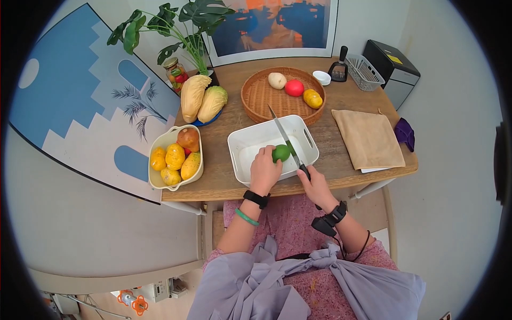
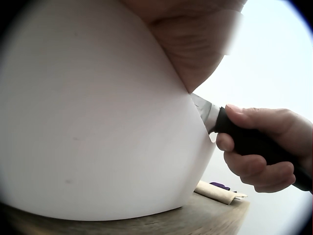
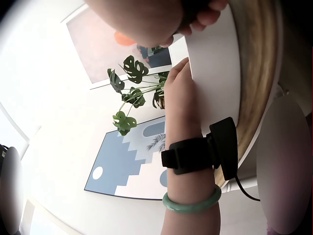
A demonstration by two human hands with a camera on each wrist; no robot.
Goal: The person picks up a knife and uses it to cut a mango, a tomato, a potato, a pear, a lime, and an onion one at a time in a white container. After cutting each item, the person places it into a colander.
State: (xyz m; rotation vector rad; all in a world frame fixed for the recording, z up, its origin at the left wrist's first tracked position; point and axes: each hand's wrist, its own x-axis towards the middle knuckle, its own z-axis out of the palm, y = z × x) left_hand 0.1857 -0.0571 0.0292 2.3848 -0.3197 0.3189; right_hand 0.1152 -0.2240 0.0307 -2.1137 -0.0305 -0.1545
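In the head view a white plastic basin (image 1: 246, 140) with cut-out handles stands at the front of the table. My left hand (image 1: 265, 169) reaches over its near rim and holds a round green fruit (image 1: 281, 153) inside it. A kitchen knife (image 1: 280, 128) is gripped by its black handle in my right hand (image 1: 318, 188), the blade slanting across the basin, point away from me. Its edge runs along the right side of the fruit. The left wrist view shows the right fingers (image 2: 254, 166) wrapped round the handle, while the basin wall hides the fruit.
Behind the basin is a round wicker tray (image 1: 256, 106) with three fruits or vegetables. To the left stand a cream basket (image 1: 154, 178) of yellow produce and two cabbages (image 1: 204, 101). A folded tan cloth (image 1: 368, 138) lies at the right, a grey basket (image 1: 365, 74) behind it.
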